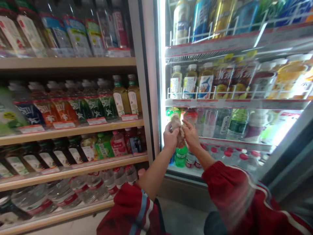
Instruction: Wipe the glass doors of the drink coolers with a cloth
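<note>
Both my hands are raised together in front of the open drinks cooler. My left hand (170, 137) and my right hand (190, 135) are closed on one small bottle (176, 125) with a pale pinkish label, held upright between them. The bottle is blurred, so its print is unreadable. Just below the hands stands a green bottle (181, 156) on the cooler's low shelf. My sleeves are red with blue and white stripes.
The cooler shelves (234, 103) hold rows of bottled teas, water and cans behind white wire guards. Its glass door (290, 153) stands open at the right. To the left, wooden shelves (73, 130) carry several rows of bottled drinks with price tags.
</note>
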`<move>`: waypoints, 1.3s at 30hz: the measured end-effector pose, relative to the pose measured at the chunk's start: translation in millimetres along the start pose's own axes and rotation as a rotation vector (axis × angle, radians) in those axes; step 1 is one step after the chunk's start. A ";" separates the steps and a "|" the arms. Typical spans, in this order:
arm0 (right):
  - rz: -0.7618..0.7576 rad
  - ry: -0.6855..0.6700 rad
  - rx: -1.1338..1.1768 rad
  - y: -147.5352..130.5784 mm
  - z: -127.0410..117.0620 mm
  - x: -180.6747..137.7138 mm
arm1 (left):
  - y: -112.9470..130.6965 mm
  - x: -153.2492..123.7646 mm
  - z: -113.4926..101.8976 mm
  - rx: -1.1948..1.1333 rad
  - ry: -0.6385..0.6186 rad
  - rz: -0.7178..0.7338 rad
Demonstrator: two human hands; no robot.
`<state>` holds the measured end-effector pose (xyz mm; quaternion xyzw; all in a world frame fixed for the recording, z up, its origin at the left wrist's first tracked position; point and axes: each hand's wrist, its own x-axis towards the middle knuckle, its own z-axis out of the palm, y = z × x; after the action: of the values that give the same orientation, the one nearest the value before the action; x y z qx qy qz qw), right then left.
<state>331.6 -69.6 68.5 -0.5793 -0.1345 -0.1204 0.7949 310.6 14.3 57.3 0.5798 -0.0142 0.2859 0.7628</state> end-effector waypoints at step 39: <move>-0.675 -0.359 -0.883 67.5 -66.6 -85.8 | -17.4 -86.9 -37.7 -0.147 -0.190 -0.558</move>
<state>279.8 -109.7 -41.3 -0.7922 -0.3812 -0.3118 0.3604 234.1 8.6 -1.0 0.5289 0.0537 0.0080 0.8470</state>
